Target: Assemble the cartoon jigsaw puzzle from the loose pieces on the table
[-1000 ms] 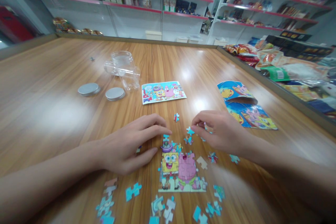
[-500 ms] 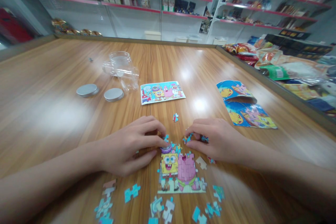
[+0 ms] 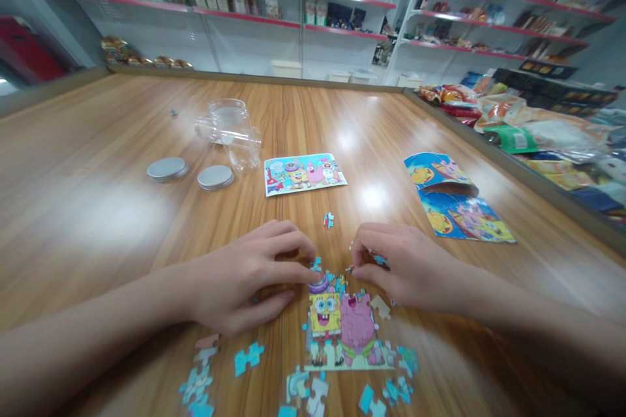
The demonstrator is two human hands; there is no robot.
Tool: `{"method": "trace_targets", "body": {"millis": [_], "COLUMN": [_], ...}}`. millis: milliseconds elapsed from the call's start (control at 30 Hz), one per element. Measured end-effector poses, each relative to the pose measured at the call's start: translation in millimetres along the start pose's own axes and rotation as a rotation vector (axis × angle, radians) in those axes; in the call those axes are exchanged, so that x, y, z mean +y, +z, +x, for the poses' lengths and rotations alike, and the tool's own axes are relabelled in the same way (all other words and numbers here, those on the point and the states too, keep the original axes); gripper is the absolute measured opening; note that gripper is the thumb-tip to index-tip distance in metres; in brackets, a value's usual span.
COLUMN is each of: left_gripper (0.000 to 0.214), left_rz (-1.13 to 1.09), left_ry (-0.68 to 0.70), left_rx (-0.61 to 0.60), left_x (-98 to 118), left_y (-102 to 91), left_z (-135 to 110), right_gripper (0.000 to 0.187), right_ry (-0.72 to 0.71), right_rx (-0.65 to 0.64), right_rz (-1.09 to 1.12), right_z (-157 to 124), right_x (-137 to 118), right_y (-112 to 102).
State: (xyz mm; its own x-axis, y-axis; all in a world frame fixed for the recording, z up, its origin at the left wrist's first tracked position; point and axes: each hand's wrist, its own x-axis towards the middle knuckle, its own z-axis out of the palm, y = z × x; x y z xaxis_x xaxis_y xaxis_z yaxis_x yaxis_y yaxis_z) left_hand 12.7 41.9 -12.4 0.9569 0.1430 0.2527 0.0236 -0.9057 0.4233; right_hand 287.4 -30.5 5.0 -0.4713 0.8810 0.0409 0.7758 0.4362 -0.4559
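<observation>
**Partly assembled cartoon jigsaw puzzle (image 3: 358,329) lies between two hands on the brown wooden bench (image 3: 98,137)**

Farther along the bench, clear plastic cylindrical jars (image 3: 229,118) stand and lie against each other; the wood shows through their walls. Just beside them, round silver lids (image 3: 215,176) rest flat in two low piles.

The puzzle is flat, near the person. Its yellow and pink figures have their heads pointing away from the person and their feet towards the person. The straight lower edge runs left to right; because the upper outline is irregular, I cannot tell the long axis surely.

The left hand (image 3: 261,273) comes palm down from the lower left, its index fingertip on the purple hat piece (image 3: 319,286) and its thumb well apart. The right hand (image 3: 394,262), fingers curled, pinches a small puzzle piece (image 3: 349,269), mostly hidden, between thumb and index finger.
</observation>
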Motion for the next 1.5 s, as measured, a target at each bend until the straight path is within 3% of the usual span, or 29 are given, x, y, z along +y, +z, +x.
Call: {"method": "trace_targets", "body": {"millis": [200,533,1300,1500], "left_gripper": [0.039,0.037,0.038,0.039], "left_rz": [0.011,0.022,0.014,0.017], "left_ry": [0.002,-0.001,-0.009,-0.012], "left_rx": [-0.019,-0.024,-0.019,-0.023], "left_x": [0.6,0.4,0.7,0.4], "left_y": [-0.9,-1.1,-1.1,-0.7], "left_z": [0.3,1.6,0.2,-0.2], "right_gripper": [0.002,0.003,0.006,0.005], "right_ry": [0.022,-0.078,-0.069,-0.06], "right_rx": [0.165,0.205,0.196,0.218], "right_rz": [0.189,0.254,0.308,0.309], "right_z": [4.6,12.8,15.1,14.9], "right_x": [-3.7,-6.3,-2.5,-0.7], "right_y": [12.0,33.9,36.4,24.7]}}
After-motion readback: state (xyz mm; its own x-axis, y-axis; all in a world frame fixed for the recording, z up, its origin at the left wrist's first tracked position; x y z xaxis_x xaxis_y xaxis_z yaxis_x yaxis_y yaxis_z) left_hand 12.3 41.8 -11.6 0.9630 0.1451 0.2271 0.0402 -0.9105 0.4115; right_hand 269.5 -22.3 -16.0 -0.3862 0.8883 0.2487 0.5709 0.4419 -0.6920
